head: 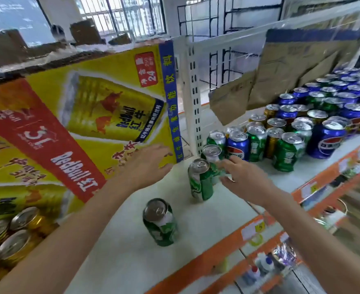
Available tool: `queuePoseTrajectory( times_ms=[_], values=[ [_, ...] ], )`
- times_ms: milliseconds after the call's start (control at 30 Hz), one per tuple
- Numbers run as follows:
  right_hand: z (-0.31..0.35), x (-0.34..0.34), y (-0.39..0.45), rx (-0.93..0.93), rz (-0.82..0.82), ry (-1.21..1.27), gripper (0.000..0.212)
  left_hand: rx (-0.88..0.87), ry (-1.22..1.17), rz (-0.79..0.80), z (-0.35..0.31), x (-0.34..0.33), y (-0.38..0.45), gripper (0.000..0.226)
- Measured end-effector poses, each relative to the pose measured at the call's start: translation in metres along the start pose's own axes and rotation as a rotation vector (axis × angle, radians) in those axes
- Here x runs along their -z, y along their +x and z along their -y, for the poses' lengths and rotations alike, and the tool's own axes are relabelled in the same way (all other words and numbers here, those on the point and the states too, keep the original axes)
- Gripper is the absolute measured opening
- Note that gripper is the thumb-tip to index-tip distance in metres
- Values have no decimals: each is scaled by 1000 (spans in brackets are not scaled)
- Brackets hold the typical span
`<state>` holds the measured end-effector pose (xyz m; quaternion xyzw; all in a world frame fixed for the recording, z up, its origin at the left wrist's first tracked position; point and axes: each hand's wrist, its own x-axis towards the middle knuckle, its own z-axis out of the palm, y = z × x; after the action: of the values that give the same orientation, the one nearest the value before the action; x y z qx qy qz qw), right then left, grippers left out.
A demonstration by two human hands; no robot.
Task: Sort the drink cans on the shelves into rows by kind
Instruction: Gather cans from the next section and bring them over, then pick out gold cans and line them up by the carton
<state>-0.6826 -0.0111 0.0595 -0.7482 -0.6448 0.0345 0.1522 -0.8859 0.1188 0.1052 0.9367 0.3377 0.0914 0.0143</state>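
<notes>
**Mostly unsorted: green cans loose on the white shelf**

Gold cans (15, 236) at 8 o'clock, shiny metal lids, packed tight below a glossy yellow-and-red printed carton (79, 115) lying upside down. Left hand (147, 164) at centre, fingers straight and relaxed, resting against the carton's lower corner, holding nothing. White shelf (132, 257), smooth and matte, orange strip along its front edge. Near green can (161, 222) at 6 o'clock, upright, wall looks dented, silver pull-tab top. Second green can (200, 180) just past centre, upright, glossy. Right hand (240, 175) at 3 o'clock of it, fingers curled round a third green can (212, 154). Mixed cluster (297, 126) at 2 o'clock: blue, green and gold cylinders jumbled together. Brown cardboard flap (280, 68) hangs above them.
</notes>
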Motion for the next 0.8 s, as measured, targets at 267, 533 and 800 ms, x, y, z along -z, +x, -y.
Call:
queuePoseTrajectory(
  times_ms=[267, 533, 800],
  values=[
    [-103, 16, -10, -172, -6, 38, 30, -158, -22, 57, -88, -33, 98, 27],
    [-181, 36, -2, -234, -62, 61, 35, -246, -156, 105, -136, -72, 182, 28],
    [-207, 65, 49, -116, -168, 22, 23, -10, -52, 127, -128, -84, 248, 28]
  ],
)
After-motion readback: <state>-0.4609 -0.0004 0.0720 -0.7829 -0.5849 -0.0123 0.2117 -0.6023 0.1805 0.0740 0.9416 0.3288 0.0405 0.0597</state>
